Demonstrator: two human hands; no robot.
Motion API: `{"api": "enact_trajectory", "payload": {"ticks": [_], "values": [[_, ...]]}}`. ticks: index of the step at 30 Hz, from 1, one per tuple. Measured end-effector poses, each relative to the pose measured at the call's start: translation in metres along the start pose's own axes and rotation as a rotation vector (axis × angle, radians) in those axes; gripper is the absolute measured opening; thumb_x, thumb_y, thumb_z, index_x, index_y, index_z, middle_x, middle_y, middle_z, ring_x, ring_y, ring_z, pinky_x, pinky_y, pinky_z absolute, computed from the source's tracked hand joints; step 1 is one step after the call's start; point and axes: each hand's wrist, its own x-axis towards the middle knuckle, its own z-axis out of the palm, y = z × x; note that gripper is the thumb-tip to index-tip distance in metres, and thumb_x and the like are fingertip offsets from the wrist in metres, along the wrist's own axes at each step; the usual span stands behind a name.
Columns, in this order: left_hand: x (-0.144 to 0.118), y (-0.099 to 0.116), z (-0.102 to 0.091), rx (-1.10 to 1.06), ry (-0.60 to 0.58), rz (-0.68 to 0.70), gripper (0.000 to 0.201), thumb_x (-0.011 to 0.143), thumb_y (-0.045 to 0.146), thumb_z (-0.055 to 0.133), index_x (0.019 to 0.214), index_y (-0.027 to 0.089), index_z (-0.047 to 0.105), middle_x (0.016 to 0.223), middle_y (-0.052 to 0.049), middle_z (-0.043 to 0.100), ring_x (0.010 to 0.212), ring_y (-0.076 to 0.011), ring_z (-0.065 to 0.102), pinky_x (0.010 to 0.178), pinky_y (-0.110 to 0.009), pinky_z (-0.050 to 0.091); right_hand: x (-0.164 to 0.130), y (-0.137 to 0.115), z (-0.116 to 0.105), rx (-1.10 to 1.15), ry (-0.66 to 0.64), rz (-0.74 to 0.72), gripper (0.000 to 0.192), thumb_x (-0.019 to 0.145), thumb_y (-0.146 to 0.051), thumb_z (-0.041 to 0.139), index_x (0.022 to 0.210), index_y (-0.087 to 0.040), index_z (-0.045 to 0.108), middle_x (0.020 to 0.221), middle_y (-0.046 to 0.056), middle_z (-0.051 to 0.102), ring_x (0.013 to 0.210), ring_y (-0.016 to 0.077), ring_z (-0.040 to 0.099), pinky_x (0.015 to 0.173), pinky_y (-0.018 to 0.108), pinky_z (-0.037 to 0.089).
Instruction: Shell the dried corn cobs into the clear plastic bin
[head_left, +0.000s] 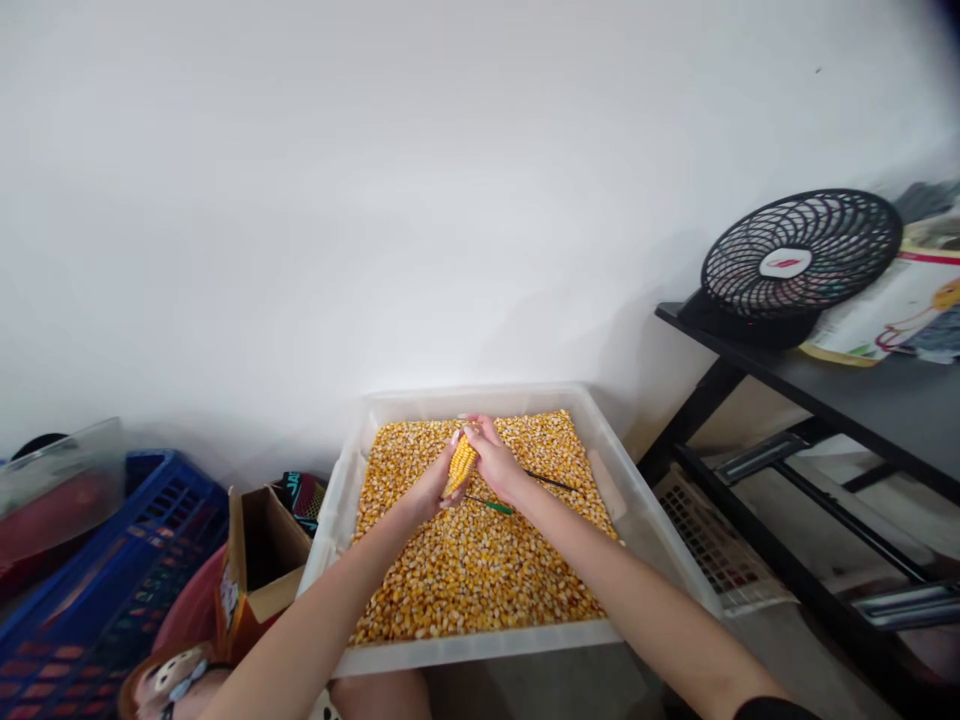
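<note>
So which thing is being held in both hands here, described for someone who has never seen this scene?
Start at the big translucent tub against the white wall, filled with loose yellow kernels. Above its middle, the left hand and right hand grip a corn cob. It is the only whole cob, its kernels still in neat rows.

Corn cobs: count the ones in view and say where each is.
1. A corn cob is gripped by the left hand and right hand above the tub of loose kernels. Others may lie buried.
</note>
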Motion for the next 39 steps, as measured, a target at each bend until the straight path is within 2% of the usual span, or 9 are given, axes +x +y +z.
{"api": "enact_trajectory", "payload": {"ticks": [2, 5, 9, 14, 22, 26, 31, 35, 39], "values": [[0.0, 0.002, 0.002, 0.021, 0.074, 0.047, 0.059, 0.075, 0.069, 0.026, 0.067, 0.016, 0.049, 0.032, 0.006, 0.035, 0.022, -0.0056, 0.025, 0.026, -0.018, 0.015, 0.002, -0.003, 0.001, 0.09, -0.01, 0.007, 0.027, 0.072, -0.037, 0.058, 0.095, -0.027, 0.051, 0.082, -0.003, 0.06, 0.081, 0.0159, 0.056, 0.072, 0.029, 0.042], [-0.004, 0.007, 0.01, 0.11, 0.276, 0.184, 0.057, 0.074, 0.065, 0.036, 0.092, 0.015, 0.056, 0.044, 0.004, 0.044, 0.03, -0.0069, 0.037, 0.027, -0.018, 0.023, 0.005, -0.007, 0.003, 0.192, 0.007, 0.026, 0.03, 0.073, -0.045, 0.054, 0.093, -0.023, 0.055, 0.082, 0.001, 0.062, 0.082, 0.018, 0.057, 0.072, 0.032, 0.043], [-0.008, 0.013, 0.017, 0.242, 0.396, 0.314, 0.055, 0.075, 0.059, 0.044, 0.109, 0.018, 0.053, 0.061, 0.002, 0.052, 0.041, -0.008, 0.045, 0.031, -0.019, 0.033, 0.004, -0.008, 0.002, 0.045, 0.042, 0.016, 0.025, 0.069, -0.039, 0.061, 0.085, -0.021, 0.059, 0.081, 0.001, 0.063, 0.081, 0.0178, 0.057, 0.073, 0.031, 0.042], [-0.008, 0.01, 0.014, 0.251, 0.372, 0.293, 0.055, 0.075, 0.059, 0.045, 0.112, 0.018, 0.051, 0.062, 0.001, 0.052, 0.039, -0.0069, 0.043, 0.03, -0.017, 0.03, 0.002, -0.005, -0.001, 0.01, 0.036, 0.026, 0.018, 0.067, -0.035, 0.063, 0.078, -0.022, 0.057, 0.077, -0.002, 0.063, 0.077, 0.0161, 0.057, 0.072, 0.03, 0.041], [0.0, -0.001, 0.007, 0.057, 0.227, 0.139, 0.06, 0.075, 0.066, 0.033, 0.094, 0.013, 0.053, 0.039, 0.007, 0.037, 0.025, -0.0045, 0.028, 0.026, -0.016, 0.016, 0.001, -0.008, 0.002, 0.087, -0.027, 0.031, 0.017, 0.07, -0.034, 0.059, 0.082, -0.022, 0.056, 0.078, -0.001, 0.061, 0.081, 0.0162, 0.056, 0.075, 0.03, 0.04], [-0.002, 0.004, 0.012, 0.126, 0.303, 0.21, 0.059, 0.076, 0.065, 0.034, 0.096, 0.013, 0.054, 0.044, 0.004, 0.044, 0.031, -0.007, 0.038, 0.028, -0.017, 0.026, 0.003, -0.01, 0.003, 0.081, -0.045, 0.022, 0.021, 0.071, -0.039, 0.056, 0.082, -0.021, 0.056, 0.081, 0.001, 0.062, 0.083, 0.0179, 0.056, 0.074, 0.031, 0.041], [-0.004, 0.006, 0.018, 0.256, 0.404, 0.294, 0.055, 0.074, 0.058, 0.046, 0.109, 0.015, 0.051, 0.058, 0.001, 0.052, 0.039, -0.009, 0.046, 0.031, -0.019, 0.033, 0.003, -0.004, 0.0, -0.089, 0.122, 0.007, 0.023, 0.068, -0.041, 0.06, 0.079, -0.023, 0.052, 0.075, -0.001, 0.061, 0.078, 0.0174, 0.057, 0.07, 0.03, 0.042], [-0.003, 0.005, 0.013, 0.195, 0.371, 0.242, 0.056, 0.075, 0.061, 0.041, 0.105, 0.014, 0.053, 0.058, 0.001, 0.051, 0.038, -0.008, 0.043, 0.031, -0.019, 0.03, 0.0, -0.008, 0.0, -0.09, 0.029, 0.021, 0.023, 0.07, -0.038, 0.058, 0.087, -0.025, 0.049, 0.077, -0.002, 0.061, 0.078, 0.0172, 0.057, 0.071, 0.031, 0.042], [-0.004, 0.006, 0.007, 0.103, 0.255, 0.169, 0.053, 0.074, 0.063, 0.04, 0.094, 0.015, 0.053, 0.048, 0.005, 0.045, 0.032, -0.0053, 0.036, 0.029, -0.017, 0.023, -0.001, -0.013, 0.0, -0.041, -0.034, 0.034, 0.026, 0.07, -0.034, 0.057, 0.092, -0.026, 0.044, 0.077, -0.003, 0.061, 0.077, 0.0171, 0.058, 0.071, 0.032, 0.043]]}}
